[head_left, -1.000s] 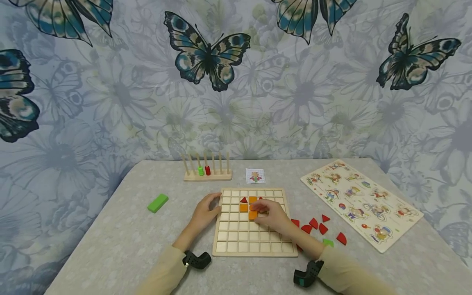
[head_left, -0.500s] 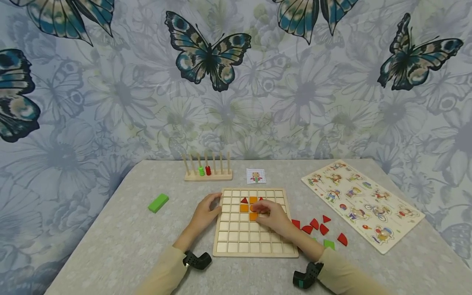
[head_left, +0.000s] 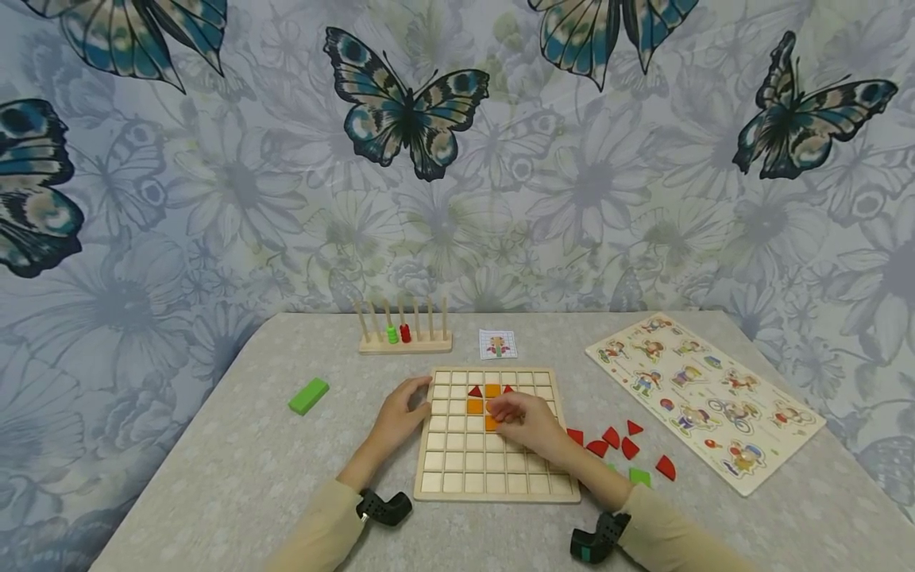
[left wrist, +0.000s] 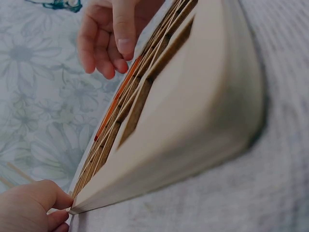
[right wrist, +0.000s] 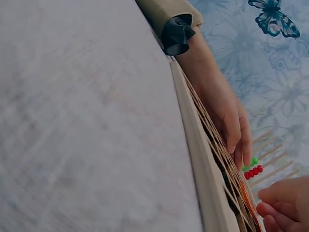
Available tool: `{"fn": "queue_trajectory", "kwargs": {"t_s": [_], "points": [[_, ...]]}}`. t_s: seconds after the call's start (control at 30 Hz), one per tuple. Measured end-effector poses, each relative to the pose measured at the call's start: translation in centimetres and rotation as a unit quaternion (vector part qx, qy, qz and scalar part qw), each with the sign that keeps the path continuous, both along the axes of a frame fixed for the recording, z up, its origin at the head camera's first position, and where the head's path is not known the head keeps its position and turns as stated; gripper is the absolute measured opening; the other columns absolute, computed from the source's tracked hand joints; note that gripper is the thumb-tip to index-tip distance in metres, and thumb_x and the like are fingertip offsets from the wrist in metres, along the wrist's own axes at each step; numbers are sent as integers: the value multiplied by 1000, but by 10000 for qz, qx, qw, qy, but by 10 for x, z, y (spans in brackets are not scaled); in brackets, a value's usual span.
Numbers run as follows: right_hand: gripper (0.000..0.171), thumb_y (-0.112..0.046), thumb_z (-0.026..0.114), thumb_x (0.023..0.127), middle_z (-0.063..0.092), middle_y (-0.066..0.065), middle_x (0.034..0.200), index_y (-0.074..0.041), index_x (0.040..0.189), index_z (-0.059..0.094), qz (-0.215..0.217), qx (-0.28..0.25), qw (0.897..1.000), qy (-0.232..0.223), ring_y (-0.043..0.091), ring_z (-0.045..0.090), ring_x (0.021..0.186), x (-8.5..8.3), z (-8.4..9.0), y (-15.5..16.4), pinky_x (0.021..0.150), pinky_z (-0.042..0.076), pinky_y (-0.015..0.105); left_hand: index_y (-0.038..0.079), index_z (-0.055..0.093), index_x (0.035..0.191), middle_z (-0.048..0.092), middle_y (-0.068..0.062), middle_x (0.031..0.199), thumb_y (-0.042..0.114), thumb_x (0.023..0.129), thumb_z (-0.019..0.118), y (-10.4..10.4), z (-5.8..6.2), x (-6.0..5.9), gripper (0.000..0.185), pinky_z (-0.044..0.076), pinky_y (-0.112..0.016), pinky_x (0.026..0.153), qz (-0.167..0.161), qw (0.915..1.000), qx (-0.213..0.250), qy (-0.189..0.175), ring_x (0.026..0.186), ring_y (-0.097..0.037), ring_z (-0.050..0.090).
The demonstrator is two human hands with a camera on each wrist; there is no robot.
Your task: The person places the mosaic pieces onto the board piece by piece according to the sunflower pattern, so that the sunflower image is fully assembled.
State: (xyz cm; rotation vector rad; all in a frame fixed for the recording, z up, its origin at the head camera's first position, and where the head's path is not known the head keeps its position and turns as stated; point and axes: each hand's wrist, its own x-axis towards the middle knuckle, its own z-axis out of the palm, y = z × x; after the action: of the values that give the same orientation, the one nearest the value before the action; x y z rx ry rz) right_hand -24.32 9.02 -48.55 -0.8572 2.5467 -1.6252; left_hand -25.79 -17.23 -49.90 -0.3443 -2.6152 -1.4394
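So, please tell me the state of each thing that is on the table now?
grid board: flat, mostly unfilled
orange squares: seated in cells
left hand: resting on the board's left edge
right hand: fingers over the orange pieces
loose red pieces: beside the board
peg rack: two bead stacks

The right hand [head_left: 526, 421] covered part of the orange pieces [head_left: 476, 405] on the wooden grid board [head_left: 465, 469], so what its fingertips pinched could not be told. The small card [head_left: 497, 344] at twelve o'clock was too small to read. Both wrist views were blurred.
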Motion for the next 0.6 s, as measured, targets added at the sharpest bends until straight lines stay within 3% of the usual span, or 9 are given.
{"fn": "queue_trajectory", "kwargs": {"t_s": [0.1,0.17,0.33,0.43,0.6], "points": [[26,1,66,84,69,18,103,3,110,65,-44,-20,10000,-24,19,65,88,1,5,9,77,53,19,5,54,132,53,-14,137,8,88,60,1,0,1,44,34,-50,112,1,10000,-4,31,134,-33,45],[27,0,65,85,68,21,105,4,112,64,-104,-7,9999,-112,21,64,89,7,16,16,78,52,20,5,54,132,53,-14,138,8,89,60,1,1,1,44,33,-50,112,-3,10000,-7,30,134,-33,44],[29,-2,64,87,67,24,105,6,115,62,-402,146,9990,-117,24,64,88,11,22,45,76,53,21,6,54,133,52,-14,139,8,89,60,1,1,1,44,33,-50,113,-10,10000,-5,6,135,-32,43],[30,-7,67,87,68,19,105,2,115,63,-629,187,9978,-61,17,64,87,8,13,66,76,53,20,6,54,133,53,-14,138,9,89,60,0,-1,-2,44,34,-50,112,6,10000,-52,68,134,-32,44],[32,-4,69,83,69,14,104,-1,115,64,-928,437,9947,33,18,64,89,16,8,94,77,53,21,7,54,133,53,-14,138,9,89,60,0,-3,-3,44,34,-50,112,32,9999,-84,58,134,-32,44]]}}
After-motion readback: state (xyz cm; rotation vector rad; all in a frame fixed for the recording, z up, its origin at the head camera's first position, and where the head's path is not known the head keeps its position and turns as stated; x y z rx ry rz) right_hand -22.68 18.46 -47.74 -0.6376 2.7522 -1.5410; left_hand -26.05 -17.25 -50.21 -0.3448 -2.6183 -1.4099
